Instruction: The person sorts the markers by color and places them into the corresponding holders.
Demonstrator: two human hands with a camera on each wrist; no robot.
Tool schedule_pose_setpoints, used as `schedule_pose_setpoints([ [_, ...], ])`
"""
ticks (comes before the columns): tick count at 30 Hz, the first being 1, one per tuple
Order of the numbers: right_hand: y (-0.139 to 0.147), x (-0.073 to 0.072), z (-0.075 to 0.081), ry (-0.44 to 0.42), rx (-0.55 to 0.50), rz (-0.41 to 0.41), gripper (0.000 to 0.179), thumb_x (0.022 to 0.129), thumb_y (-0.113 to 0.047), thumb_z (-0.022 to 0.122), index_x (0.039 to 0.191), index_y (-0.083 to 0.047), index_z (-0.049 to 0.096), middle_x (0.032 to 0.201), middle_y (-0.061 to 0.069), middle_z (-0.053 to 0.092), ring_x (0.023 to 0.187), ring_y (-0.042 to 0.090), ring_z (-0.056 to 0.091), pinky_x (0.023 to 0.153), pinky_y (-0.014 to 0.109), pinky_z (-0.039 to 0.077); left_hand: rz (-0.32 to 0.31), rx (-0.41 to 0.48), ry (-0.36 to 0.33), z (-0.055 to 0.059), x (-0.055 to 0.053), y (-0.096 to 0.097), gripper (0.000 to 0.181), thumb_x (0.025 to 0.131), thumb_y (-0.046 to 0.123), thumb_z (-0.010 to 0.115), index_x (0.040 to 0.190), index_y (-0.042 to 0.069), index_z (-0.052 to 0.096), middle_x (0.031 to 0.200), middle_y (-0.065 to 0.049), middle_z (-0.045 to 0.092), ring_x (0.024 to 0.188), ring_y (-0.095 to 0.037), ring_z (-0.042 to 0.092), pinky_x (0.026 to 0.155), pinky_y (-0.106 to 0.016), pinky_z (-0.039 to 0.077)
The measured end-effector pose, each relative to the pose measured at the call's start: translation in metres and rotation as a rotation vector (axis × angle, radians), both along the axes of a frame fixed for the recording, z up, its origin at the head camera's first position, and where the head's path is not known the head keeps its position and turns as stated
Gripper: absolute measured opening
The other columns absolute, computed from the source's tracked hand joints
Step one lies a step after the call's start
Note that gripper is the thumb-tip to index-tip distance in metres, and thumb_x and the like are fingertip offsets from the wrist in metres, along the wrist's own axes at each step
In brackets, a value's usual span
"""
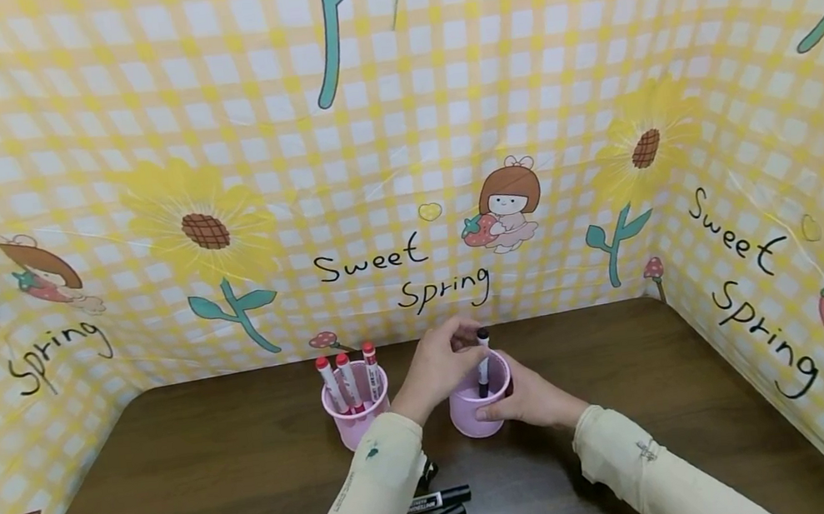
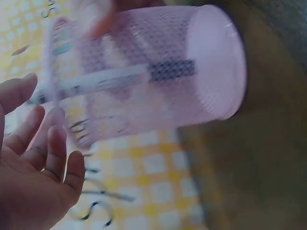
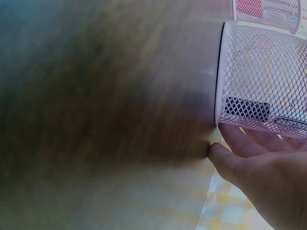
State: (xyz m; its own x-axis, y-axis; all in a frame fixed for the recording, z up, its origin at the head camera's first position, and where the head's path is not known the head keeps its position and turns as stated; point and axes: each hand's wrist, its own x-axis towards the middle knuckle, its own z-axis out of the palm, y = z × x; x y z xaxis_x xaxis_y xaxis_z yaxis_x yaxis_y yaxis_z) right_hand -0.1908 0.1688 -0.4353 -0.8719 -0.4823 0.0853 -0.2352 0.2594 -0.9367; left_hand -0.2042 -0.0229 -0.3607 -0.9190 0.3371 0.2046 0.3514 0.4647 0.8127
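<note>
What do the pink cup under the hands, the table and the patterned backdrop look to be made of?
Pink mesh pen cup: fine mesh wall with a solid rim, probably coated metal, possibly plastic; matte. Dark brown table: wood-grain streaks with a soft sheen, so wood or laminate. Yellow checked backdrop: thin printed plastic sheet, judging by its glossy creases.

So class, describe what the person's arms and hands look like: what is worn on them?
Both arms wear long cream sleeves: the left sleeve has a small dark green mark, the right sleeve a small grey one. The left hand and right hand are bare.
</note>
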Motion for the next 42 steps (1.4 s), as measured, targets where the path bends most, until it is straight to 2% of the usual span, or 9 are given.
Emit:
schedule_pose_setpoints([
  [5,0.005,0.002,-0.003,0.001,-0.003,-0.036,0.082,0.079,-0.017,0.087,0.145,-0.005,0.04,0.134,0.013,0.056,0.12,0.03,0.054,0.1,0.046,0.042,0.016,0.046,0.028,0.021,0.022,-0.021,0.041,0.091,0.02,0.077,0.129,0.01,0.065,0.121,-0.004,0.066,0.109,-0.024,0.059,0.096,-0.043,0.047],
  [8,0.006,0.003,-0.006,-0.006,-0.007,-0.044,0.081,0.078,-0.017,0.088,0.144,-0.005,0.041,0.133,0.013,0.057,0.12,0.03,0.054,0.101,0.046,0.041,0.019,0.056,0.024,0.024,0.042,-0.046,0.036,0.091,0.015,0.076,0.125,0.011,0.067,0.116,-0.003,0.068,0.104,-0.023,0.061,0.093,-0.043,0.048],
  [10,0.006,0.003,-0.008,-0.009,-0.004,-0.046,0.08,0.078,-0.016,0.088,0.143,-0.005,0.042,0.133,0.013,0.057,0.12,0.03,0.054,0.102,0.047,0.041,0.016,0.016,0.011,0.017,0.058,-0.066,0.028,0.09,0.008,0.074,0.117,0.01,0.07,0.104,-0.001,0.069,0.093,-0.019,0.062,0.085,-0.038,0.05],
  [14,0.007,0.005,-0.007,-0.005,-0.011,-0.043,0.08,0.078,-0.016,0.087,0.143,-0.005,0.042,0.133,0.013,0.057,0.12,0.03,0.054,0.102,0.047,0.04,-0.005,-0.157,-0.034,-0.008,0.087,-0.108,0.017,0.087,0.003,0.074,0.103,0.009,0.072,0.086,0.006,0.065,0.079,-0.011,0.058,0.071,-0.031,0.05],
  [18,0.007,0.005,-0.004,0.005,-0.005,-0.044,0.08,0.078,-0.017,0.088,0.143,-0.005,0.042,0.133,0.013,0.057,0.12,0.031,0.054,0.101,0.047,0.041,-0.074,-0.247,-0.095,-0.03,0.104,-0.14,0.02,0.082,0.003,0.077,0.1,0.01,0.069,0.093,0.005,0.064,0.086,-0.016,0.06,0.077,-0.034,0.051],
  [24,0.002,0.002,-0.003,-0.014,0.008,-0.028,0.078,0.08,-0.021,0.087,0.143,-0.007,0.043,0.135,0.011,0.056,0.121,0.031,0.054,0.101,0.043,0.042,-0.138,-0.306,-0.187,-0.052,0.109,-0.164,0.03,0.078,0.001,0.08,0.103,0.013,0.067,0.094,0.0,0.054,0.088,-0.02,0.053,0.077,-0.035,0.046],
  [29,0.0,0.001,-0.002,-0.027,0.01,-0.021,0.08,0.08,-0.022,0.087,0.144,-0.009,0.042,0.136,0.01,0.055,0.122,0.031,0.053,0.102,0.044,0.042,-0.161,-0.324,-0.184,-0.064,0.11,-0.165,0.031,0.075,0.001,0.082,0.097,0.014,0.065,0.087,0.002,0.049,0.079,-0.011,0.048,0.069,-0.031,0.042],
  [36,0.0,0.001,0.0,-0.038,0.024,-0.034,0.081,0.079,-0.023,0.088,0.144,-0.011,0.042,0.136,0.008,0.055,0.123,0.028,0.053,0.103,0.047,0.04,-0.159,-0.316,-0.162,-0.068,0.111,-0.16,0.028,0.073,-0.003,0.08,0.084,0.016,0.062,0.077,0.006,0.05,0.07,-0.004,0.044,0.062,-0.028,0.038],
  [42,0.001,0.0,-0.001,-0.042,0.013,-0.025,0.081,0.079,-0.021,0.088,0.145,-0.01,0.041,0.136,0.009,0.055,0.122,0.027,0.053,0.103,0.046,0.041,-0.137,-0.282,-0.182,-0.066,0.11,-0.158,0.021,0.076,0.002,0.077,0.087,0.015,0.065,0.078,0.007,0.055,0.072,-0.006,0.049,0.064,-0.029,0.041],
])
